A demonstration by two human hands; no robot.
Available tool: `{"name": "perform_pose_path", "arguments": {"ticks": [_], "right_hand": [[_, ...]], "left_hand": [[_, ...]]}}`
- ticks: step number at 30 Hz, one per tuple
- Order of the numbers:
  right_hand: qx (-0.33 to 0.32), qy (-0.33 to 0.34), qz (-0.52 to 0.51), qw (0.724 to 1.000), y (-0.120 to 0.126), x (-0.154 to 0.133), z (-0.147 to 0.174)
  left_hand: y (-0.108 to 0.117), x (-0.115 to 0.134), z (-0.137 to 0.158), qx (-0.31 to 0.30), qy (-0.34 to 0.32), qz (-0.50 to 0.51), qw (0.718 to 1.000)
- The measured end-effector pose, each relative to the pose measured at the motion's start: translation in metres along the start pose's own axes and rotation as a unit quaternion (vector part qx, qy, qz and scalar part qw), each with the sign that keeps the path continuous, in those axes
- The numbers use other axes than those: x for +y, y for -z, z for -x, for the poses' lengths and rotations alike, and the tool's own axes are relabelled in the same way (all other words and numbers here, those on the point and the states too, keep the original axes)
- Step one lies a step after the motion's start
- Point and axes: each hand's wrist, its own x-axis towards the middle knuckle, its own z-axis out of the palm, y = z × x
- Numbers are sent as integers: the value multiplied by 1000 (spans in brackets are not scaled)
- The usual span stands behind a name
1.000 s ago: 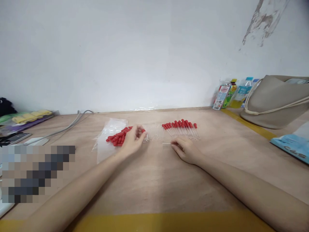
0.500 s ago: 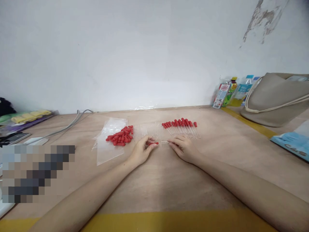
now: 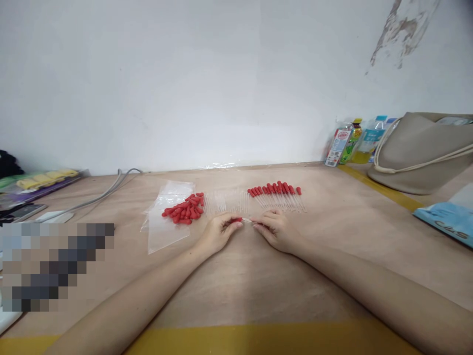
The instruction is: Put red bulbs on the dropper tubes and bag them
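Single head-worn view, looking forward and slightly down across the wooden table [image 3: 236, 286] toward the white wall [image 3: 185, 74]. Forearms entering from the bottom corners, hands meeting mid-frame; wall filling the upper half.

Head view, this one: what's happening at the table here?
A person sits at a wooden table. The left hand pinches a red rubber bulb, and the right hand holds a clear glass tube end to end with it. A pile of loose red bulbs lies on a plastic bag to the left, loose tubes in the middle, and a row of droppers with bulbs on to the right.
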Motion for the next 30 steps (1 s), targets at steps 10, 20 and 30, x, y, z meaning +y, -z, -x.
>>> {"name": "perform_pose_path", "arguments": {"ticks": [10, 20, 30], "right_hand": [[-69, -9, 5, 998, 10, 1, -3], [-70, 22, 89, 993, 10, -2, -1], [-99, 55, 141, 983, 9, -12, -2]], "left_hand": [[4, 1, 2, -52, -78, -25, 995], [0, -1, 6, -68, -86, -53, 993], [-2, -1, 8, -96, -103, -76, 987]]}}
